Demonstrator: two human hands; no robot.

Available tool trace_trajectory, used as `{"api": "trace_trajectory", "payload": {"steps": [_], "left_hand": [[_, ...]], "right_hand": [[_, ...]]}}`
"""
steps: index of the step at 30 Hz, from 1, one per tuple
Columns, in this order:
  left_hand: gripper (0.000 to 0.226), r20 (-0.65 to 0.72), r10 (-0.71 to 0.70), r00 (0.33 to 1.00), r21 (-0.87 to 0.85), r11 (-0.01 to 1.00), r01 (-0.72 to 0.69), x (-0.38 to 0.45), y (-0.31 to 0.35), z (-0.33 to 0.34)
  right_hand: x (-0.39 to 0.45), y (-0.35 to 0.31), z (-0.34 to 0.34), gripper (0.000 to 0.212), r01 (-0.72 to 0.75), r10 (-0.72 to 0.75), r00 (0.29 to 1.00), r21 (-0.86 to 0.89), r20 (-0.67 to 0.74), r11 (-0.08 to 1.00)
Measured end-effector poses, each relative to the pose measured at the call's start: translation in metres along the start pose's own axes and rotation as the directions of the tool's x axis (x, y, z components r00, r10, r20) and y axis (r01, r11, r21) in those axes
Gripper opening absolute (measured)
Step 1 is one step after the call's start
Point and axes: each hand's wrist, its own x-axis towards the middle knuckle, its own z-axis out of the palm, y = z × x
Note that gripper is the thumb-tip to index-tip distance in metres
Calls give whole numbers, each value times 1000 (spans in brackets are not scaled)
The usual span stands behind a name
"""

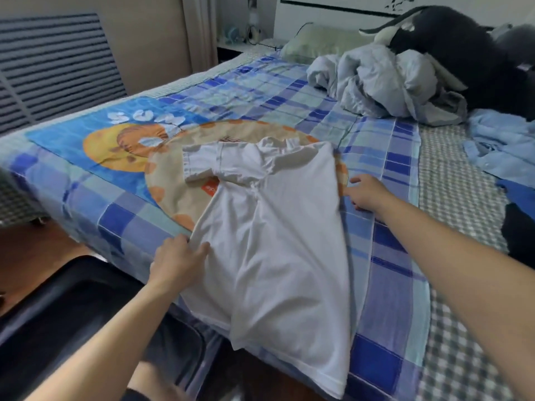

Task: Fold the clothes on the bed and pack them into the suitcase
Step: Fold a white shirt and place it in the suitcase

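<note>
A white short-sleeved T-shirt (278, 235) lies spread on the bed (399, 256), its hem hanging over the near edge and one sleeve lying out to the left. My left hand (176, 264) pinches the shirt's left side edge near the bed's edge. My right hand (367, 193) rests flat on the sheet beside the shirt's right edge, fingers spread. A dark open suitcase (66, 308) lies on the floor at lower left, below the bed. Light blue clothes (500, 149) and a dark garment (521, 233) lie at the right side of the bed.
A crumpled pale blue duvet (385, 79), a dark plush toy (463, 50) and a green pillow (315, 41) occupy the head of the bed. A striped panel (55, 62) leans on the wall at left. A cartoon-print towel (130, 140) lies under the shirt.
</note>
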Motion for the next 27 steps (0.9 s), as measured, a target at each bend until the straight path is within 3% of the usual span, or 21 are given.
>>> {"api": "trace_trajectory", "payload": {"steps": [3, 5, 10, 13, 16, 19, 22, 25, 27], "left_hand": [[38, 24, -33, 999, -33, 999, 34, 14, -2, 0], [41, 6, -38, 999, -1, 999, 38, 23, -3, 0], [37, -61, -43, 997, -23, 999, 41, 38, 4, -1], [29, -144, -31, 989, 3, 999, 32, 37, 12, -11], [26, -192, 85, 978, 229, 973, -40, 57, 31, -35], [24, -183, 241, 953, 378, 912, -158, 114, 72, -42], [15, -246, 399, 883, 473, 845, -250, 167, 137, -28], [29, -196, 510, 838, 307, 843, -441, 149, 212, 7], [30, -78, 627, 775, 76, 779, -623, 88, 233, 37]], "right_hand": [[43, -28, 6, 35, 93, -94, 996, -40, -6, 995], [79, -39, 11, 46, 78, -78, 997, -7, 15, 997], [174, -35, 38, 47, -93, 81, 993, 159, 85, 983], [193, -38, 45, 45, -59, 51, 996, 103, 75, 993], [199, -26, 28, 37, -78, 83, 989, 43, -124, 996], [183, -1, -13, 33, -157, 171, 892, 68, -417, 985], [141, 42, -83, 35, -269, 302, 762, 145, -573, 952], [81, 103, -158, 40, -368, 387, 638, 178, -666, 913], [37, 144, -187, 41, -359, 429, 640, 246, -637, 900]]}}
